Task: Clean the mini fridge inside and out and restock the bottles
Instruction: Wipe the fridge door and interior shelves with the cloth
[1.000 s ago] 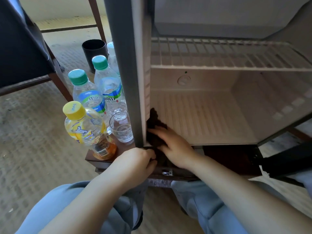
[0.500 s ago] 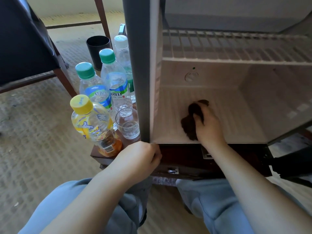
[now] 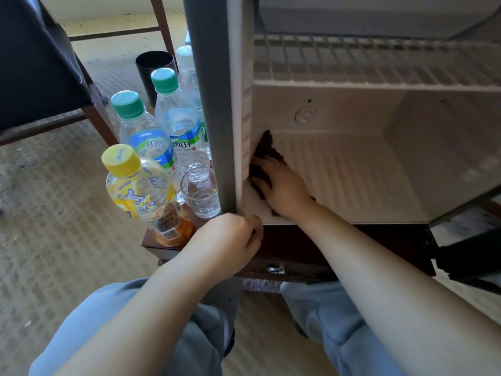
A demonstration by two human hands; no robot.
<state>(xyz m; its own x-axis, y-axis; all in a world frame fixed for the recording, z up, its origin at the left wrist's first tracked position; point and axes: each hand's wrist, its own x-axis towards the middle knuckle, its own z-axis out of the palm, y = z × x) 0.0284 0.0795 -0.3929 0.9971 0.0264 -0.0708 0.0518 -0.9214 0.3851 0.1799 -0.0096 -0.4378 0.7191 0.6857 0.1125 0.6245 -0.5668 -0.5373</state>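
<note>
The left hand is nearest, its fingers curled into a loose fist against the bottom front corner of the mini fridge, where the grey side wall meets the dark wooden table that carries it. Nothing shows inside that fist. Below both forearms are the person's knees in pale blue-grey trousers, over a woven mat floor.

Just beyond, the right hand reaches into the open fridge. Its fingers are spread fairly flat, pressing a dark brown cloth into the lower left corner, where the ribbed floor meets the left inner wall. The cloth bunches up above the fingertips, against the wall. No bottles show anywhere in the compartment.

The bottles stand outside, on the table to the left of the fridge. A yellow-capped bottle with amber liquid low in it is at the front. A clear glass stands just beside it, against the fridge wall. Behind come two green-capped water bottles, then a pale-capped bottle, partly hidden by the fridge edge.

Higher inside, a white wire shelf spans the fridge. Farther back on the floor stands a black cup, with a wooden chair with dark fabric to the left.
</note>
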